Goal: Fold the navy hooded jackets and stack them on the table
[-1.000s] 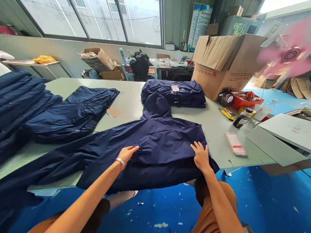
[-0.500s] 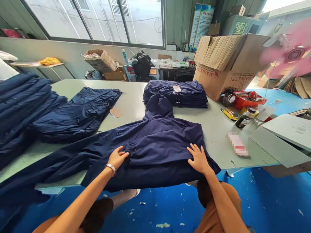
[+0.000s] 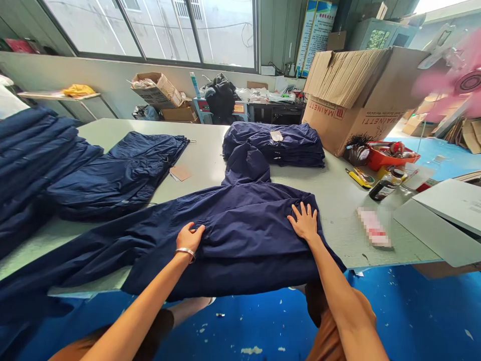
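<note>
1. Across the centre of the frame, a navy hooded garment lies spread on the pale table, its lower edge hanging over the near side.
2. Its hood points toward the top of the frame; one sleeve runs to the lower left.
3. Just left of centre, the left hand is at the gathered cloth, fingers curled, thumb close to the forefinger; I cannot tell whether they pinch the fabric. A bracelet circles the wrist.
4. Right of centre, the right hand rests palm down on the garment, fingers spread wide, grasping nothing.
5. Directly behind the hood sits a folded navy stack with a pale tag.
6. At left, another folded navy garment lies beside a taller navy pile; a tan card is near.
7. Toward the right are a yellow cutter, a dark bottle and an orange-red tray.
8. Upper right: a large carton and a blurred pink fan.
</note>
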{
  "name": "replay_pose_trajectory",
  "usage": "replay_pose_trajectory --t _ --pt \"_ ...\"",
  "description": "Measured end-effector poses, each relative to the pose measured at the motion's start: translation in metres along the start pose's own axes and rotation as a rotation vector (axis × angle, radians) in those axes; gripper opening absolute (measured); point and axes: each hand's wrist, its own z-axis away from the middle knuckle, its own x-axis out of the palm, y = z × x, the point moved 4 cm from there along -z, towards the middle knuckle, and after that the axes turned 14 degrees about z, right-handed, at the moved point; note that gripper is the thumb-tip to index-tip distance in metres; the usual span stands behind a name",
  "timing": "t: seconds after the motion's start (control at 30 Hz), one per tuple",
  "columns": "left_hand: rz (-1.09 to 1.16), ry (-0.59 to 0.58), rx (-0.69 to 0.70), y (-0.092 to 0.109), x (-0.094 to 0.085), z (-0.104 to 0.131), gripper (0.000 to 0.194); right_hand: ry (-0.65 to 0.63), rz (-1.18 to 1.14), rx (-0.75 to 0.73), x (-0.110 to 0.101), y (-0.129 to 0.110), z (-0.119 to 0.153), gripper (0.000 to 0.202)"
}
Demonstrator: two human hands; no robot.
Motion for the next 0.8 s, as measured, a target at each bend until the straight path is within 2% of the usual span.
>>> replay_pose_trajectory --t 0.1,0.23,0.3,0.4,0.43,0.5,0.57,0.6,0.73,0.8 --pt "0.016 0.008 0.023 0.0 -0.001 -0.001 0.065 -0.001 0.01 0.02 0.01 0.001 -0.005 0.066" --pt "0.073 0.006 0.031 0.007 -0.002 0.002 0.058 0.045 0.038 0.046 0.009 0.001 -0.008 0.065" --pt "0.137 0.016 0.112 0.014 -0.005 0.007 0.056 0.049 0.049 0.032 0.007 -0.002 -0.008 0.065" --pt "0.218 0.104 0.303 0.025 -0.015 0.013 0.057 0.169 0.072 0.036 0.0 -0.006 -0.007 0.067" --pt "0.205 0.134 0.326 0.025 -0.019 0.014 0.057 0.185 0.08 0.025 0.0 -0.008 -0.006 0.067" --pt "0.119 0.141 0.247 0.022 -0.023 0.011 0.052 0.125 0.086 -0.01 0.004 -0.012 -0.005 0.067" --pt "0.022 0.096 0.121 0.015 -0.023 0.006 0.047 0.024 0.077 -0.036 0.011 -0.013 -0.005 0.066" --pt "-0.002 0.074 0.104 0.013 -0.023 0.005 0.046 0.006 0.071 -0.033 0.012 -0.013 -0.005 0.066" --pt "0.011 0.003 0.272 0.014 -0.02 0.003 0.045 0.065 0.058 0.021 0.013 -0.008 -0.003 0.068" --pt "0.021 -0.017 0.25 0.012 -0.02 0.003 0.043 0.046 0.055 0.029 0.016 -0.007 -0.002 0.067"
